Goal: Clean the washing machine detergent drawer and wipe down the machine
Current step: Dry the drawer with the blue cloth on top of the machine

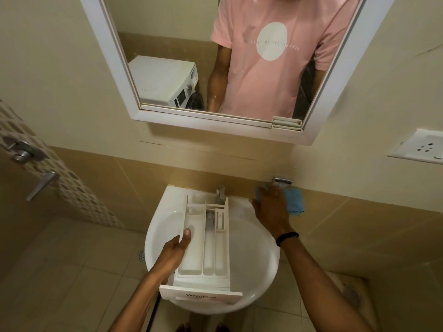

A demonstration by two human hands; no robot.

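Plastic detergent drawer (211,248) lies over the sink (263,259) between my hands, pinched at one wall by my left hand (177,248) alone, so it could tip while my right hand (271,207) covers the blue cloth (294,202), grip unseen

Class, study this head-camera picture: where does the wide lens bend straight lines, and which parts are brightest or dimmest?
Head view: the sides of the mirror frame splay outward, wide-lens distortion; the white sink and the detergent drawer are brightest, their detail pale; the floor toward the lower corners is dimmest.
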